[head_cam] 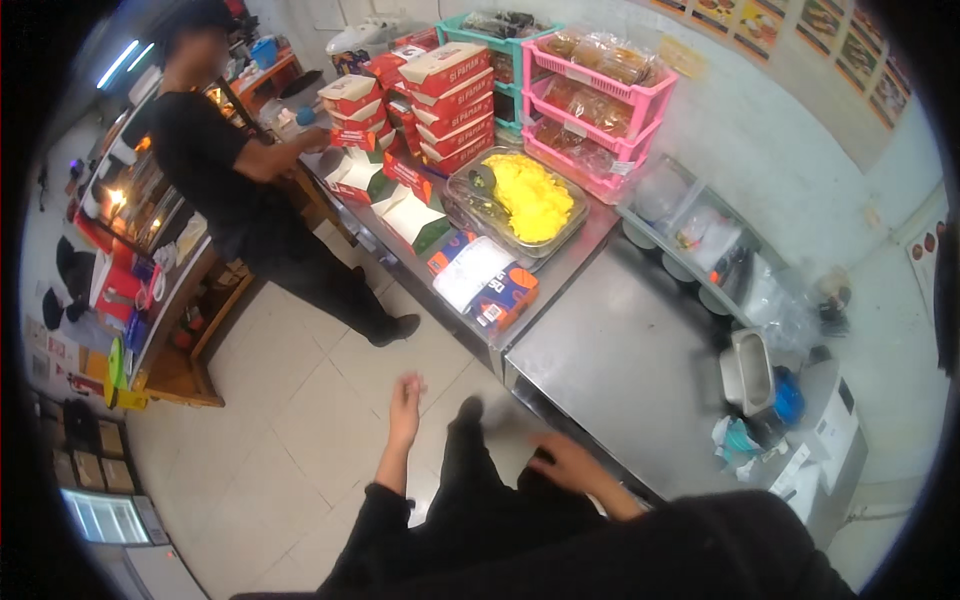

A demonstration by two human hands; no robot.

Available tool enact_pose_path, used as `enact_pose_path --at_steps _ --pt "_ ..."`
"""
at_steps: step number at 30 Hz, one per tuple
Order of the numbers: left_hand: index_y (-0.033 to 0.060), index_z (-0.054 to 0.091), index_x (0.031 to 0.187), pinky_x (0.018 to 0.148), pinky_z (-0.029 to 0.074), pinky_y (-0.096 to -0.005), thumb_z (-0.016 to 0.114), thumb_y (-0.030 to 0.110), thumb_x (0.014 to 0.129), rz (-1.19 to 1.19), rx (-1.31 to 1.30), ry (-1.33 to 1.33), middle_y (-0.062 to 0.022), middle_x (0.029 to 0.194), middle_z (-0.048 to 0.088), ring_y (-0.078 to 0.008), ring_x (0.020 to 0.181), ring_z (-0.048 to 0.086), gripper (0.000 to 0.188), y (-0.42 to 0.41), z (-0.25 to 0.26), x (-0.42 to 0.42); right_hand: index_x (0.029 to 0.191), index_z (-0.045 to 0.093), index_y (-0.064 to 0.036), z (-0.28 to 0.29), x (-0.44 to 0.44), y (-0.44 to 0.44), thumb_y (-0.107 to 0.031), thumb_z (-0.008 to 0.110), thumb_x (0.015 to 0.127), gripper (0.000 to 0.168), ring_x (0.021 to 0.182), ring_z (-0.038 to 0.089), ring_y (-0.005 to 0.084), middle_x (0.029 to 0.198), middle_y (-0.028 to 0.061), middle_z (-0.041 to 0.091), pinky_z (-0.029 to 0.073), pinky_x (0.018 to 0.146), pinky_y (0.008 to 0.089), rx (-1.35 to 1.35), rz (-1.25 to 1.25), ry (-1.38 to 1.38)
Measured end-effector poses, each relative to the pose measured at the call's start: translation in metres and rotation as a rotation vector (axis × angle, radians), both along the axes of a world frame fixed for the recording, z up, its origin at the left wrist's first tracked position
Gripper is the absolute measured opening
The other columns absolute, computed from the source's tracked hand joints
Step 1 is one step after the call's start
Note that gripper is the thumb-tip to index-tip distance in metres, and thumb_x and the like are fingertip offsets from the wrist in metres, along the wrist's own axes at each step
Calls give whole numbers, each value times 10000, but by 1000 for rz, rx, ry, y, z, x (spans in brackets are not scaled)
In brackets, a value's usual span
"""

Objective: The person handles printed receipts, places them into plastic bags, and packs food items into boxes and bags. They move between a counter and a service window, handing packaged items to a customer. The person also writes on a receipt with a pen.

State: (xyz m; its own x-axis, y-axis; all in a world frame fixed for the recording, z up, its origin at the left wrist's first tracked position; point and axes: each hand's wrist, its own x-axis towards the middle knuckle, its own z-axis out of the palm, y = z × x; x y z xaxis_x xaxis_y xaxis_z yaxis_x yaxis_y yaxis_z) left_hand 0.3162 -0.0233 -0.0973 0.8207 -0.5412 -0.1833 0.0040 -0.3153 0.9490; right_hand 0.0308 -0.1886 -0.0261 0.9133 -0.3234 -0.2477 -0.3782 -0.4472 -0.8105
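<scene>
My left hand [407,394] hangs over the tiled floor, its fingers loosely curled and apart, with nothing seen in it. Beside my thigh is my right hand [564,461], fingers spread and empty, near the edge of the steel counter [607,345]. Ahead, a clear plastic tray [517,251] holds yellow rice [536,195] and a dark ladle [481,178]. An orange and purple printed carton [504,289] lies before it, with a white paper [472,271] on top. Two open food boxes [409,210] lined with green leaf stand to its left.
Stacked red food boxes [454,105], pink tiered baskets [592,105] and teal baskets [506,56] line the wall. A divided bin [697,232] and a steel pan [750,371] stand at the right. A co-worker [217,157] in black reaches toward the boxes; floor tiles [300,442] lie between.
</scene>
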Motion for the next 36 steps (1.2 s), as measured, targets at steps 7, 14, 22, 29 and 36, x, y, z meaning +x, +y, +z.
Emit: enact_pose_path --at_steps 7,14,22,29,36 --pt "-9 385 1290 1033 333 -338 551 253 932 -235 -209 -110 -167 1303 463 -250 1225 446 474 -162 59 141 1365 302 -24 16 162 -87 -306 718 796 760 1161 464 303 1317 177 370 415 971 379 268 -768 -349" --pt "-19 388 1299 998 360 -331 656 262 860 -558 27 -71 -180 1267 507 -248 1197 477 586 -200 65 159 1363 275 -73 -10 230 -99 -192 778 726 820 1138 478 242 1324 161 376 412 962 362 258 -968 -401" --pt "-49 447 1273 926 408 -303 591 304 899 -608 129 48 -142 1165 575 -205 1068 545 534 -186 67 156 1345 310 -71 1 232 -81 -233 840 642 895 1079 516 229 1193 129 488 442 875 324 385 -1166 -361" --pt "-30 383 1324 843 444 -296 553 298 925 -890 269 32 -141 1039 616 -182 951 582 544 -193 60 27 1372 326 -72 -15 84 -92 -195 849 634 913 1068 519 192 1174 107 493 431 937 323 218 -1203 -350" --pt "0 340 1365 987 349 -327 562 206 913 -866 -181 -410 -169 1268 487 -240 1155 480 543 -264 53 -125 1339 373 -89 4 -61 -111 -245 775 717 756 1320 263 401 1410 248 277 281 1062 420 -525 -1417 -347"
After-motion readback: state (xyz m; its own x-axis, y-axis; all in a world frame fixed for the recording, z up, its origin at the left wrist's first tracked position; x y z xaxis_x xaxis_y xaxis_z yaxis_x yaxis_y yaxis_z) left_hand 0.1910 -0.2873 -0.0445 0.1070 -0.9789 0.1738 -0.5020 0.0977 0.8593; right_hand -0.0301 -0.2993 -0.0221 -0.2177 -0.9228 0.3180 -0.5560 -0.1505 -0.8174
